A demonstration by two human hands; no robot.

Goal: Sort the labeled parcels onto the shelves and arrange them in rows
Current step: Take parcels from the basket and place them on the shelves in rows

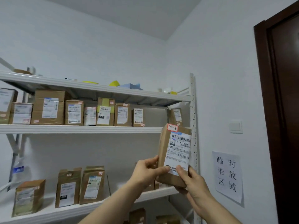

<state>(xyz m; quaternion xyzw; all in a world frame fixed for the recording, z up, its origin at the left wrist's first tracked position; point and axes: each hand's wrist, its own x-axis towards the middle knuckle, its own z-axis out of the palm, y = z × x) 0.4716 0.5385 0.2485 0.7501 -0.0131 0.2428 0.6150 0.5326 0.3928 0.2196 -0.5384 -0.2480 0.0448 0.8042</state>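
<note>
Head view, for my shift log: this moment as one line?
brown cardboard parcel: upright, unshelved; left hand: grips; right hand: grips; red-edged tag: 3-1-9

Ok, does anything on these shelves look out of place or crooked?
Only one thing: the row on the middle shelf breaks near its right end, leaving one box standing alone by the post. The left hand and right hand hold a parcel near that gap.

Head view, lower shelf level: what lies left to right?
squat parcel → middle parcel → third parcel → left hand → held parcel → right hand → wall sign → door frame
</note>
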